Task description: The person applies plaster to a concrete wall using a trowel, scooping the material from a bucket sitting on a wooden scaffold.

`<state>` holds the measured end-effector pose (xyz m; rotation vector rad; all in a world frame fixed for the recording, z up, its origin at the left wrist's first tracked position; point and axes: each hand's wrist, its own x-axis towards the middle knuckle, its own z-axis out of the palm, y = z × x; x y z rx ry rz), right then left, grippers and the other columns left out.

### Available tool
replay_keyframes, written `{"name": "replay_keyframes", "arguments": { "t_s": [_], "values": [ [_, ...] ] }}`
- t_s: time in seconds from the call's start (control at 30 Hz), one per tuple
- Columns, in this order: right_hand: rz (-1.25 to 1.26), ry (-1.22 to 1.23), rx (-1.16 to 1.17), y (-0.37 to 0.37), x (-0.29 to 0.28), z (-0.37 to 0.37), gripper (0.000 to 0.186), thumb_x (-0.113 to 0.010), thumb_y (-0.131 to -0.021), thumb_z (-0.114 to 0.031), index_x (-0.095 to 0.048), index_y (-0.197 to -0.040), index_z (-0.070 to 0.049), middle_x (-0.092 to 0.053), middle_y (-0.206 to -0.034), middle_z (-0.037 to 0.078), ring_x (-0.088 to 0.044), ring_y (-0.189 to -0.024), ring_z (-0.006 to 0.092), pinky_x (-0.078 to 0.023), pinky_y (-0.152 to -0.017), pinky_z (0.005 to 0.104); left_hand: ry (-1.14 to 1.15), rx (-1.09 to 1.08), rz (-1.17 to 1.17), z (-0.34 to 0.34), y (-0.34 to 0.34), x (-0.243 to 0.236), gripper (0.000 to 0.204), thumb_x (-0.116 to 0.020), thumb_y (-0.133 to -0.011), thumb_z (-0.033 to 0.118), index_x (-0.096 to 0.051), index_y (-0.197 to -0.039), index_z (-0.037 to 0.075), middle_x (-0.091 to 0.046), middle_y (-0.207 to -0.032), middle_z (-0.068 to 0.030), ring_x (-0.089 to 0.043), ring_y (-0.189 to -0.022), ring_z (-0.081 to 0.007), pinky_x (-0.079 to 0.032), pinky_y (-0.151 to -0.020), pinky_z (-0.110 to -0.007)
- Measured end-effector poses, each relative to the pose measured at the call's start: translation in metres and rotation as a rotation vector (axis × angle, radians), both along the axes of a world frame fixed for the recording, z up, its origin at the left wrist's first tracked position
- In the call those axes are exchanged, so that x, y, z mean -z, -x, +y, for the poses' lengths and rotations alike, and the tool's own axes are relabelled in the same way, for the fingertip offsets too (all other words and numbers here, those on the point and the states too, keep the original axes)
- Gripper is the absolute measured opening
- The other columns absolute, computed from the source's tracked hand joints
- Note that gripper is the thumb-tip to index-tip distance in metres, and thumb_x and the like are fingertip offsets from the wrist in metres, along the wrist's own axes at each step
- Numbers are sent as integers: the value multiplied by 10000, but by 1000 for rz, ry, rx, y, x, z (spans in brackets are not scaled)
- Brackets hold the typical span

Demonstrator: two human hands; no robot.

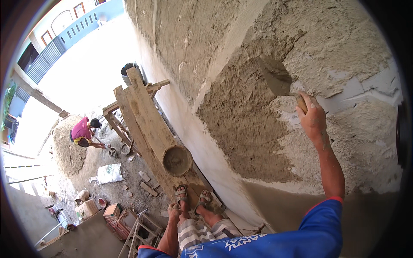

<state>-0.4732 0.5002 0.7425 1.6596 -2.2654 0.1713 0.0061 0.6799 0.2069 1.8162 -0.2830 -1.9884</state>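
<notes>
My right hand point(311, 115) is wrapped round the wooden handle of a trowel point(275, 76). Wet grey mortar covers the trowel's blade, which lies at the wall point(245, 124), over a rough, darker patch of fresh mortar. Low beside my leg hangs my left hand point(174, 211), its fingers curled; whatever it may hold is hidden. A round bowl of mortar point(177, 161) stands on the plank scaffold point(146, 124), just ahead of my sandalled feet.
Down to the left, a person point(85, 132) bends over a sand heap point(66, 150) with a long-handled tool. A white sack point(110, 173), stacked tiles point(118, 220) and a wooden ladder-like frame point(140, 232) are below. A black bucket point(129, 71) stands beyond the planks' far end.
</notes>
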Motion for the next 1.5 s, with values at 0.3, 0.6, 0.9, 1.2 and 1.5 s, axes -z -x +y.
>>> {"name": "replay_keyframes", "arguments": {
  "t_s": [0.3, 0.6, 0.9, 1.2, 1.5],
  "values": [
    [-356, -227, -500, -101, 46, 30, 491, -723, -795, -108, -564, -1259, -95, -587, -954, 167, -648, -799, 267, -568, -618, 328, -54, 38, -7, 15, -2, 2, 301, -595, -899, 169, -505, -1162, 53, -625, -842, -102, -621, -568, -224, -457, -455, -311],
    [-946, -417, -791, -112, 116, 48, 449, -721, -796, -160, -604, -1215, -48, -597, -817, 101, -625, -667, 189, -535, -566, 307, -39, 19, -72, 34, -21, 10, 344, -619, -882, 148, -501, -1187, 41, -626, -902, -101, -633, -637, -221, -496, -515, -325],
    [-835, -13, 132, 54, 187, -8, 428, -555, -943, -223, -513, -1321, -28, -654, -887, 100, -577, -567, 121, -546, -503, 278, 19, 63, -108, 40, -18, 25, 370, -642, -859, 83, -495, -1192, 13, -600, -938, -84, -624, -761, -197, -535, -629, -319],
    [-1034, -244, 75, 7, 236, 40, 414, -617, -883, -172, -535, -1280, -87, -617, -871, 86, -605, -654, 129, -540, -525, 254, -51, 23, -158, 36, 0, 6, 318, -612, -847, 22, -517, -1150, 3, -602, -887, -79, -605, -760, -180, -530, -611, -318],
    [-646, -294, 171, 47, 397, -7, 468, -647, -843, -134, -528, -1288, -53, -654, -1020, 229, -634, -958, 387, -522, -817, 451, 4, -69, -4, 24, 6, -8, 384, -624, -865, 43, -469, -1213, -1, -598, -958, -118, -622, -777, -220, -555, -620, -337]
  ]
}}
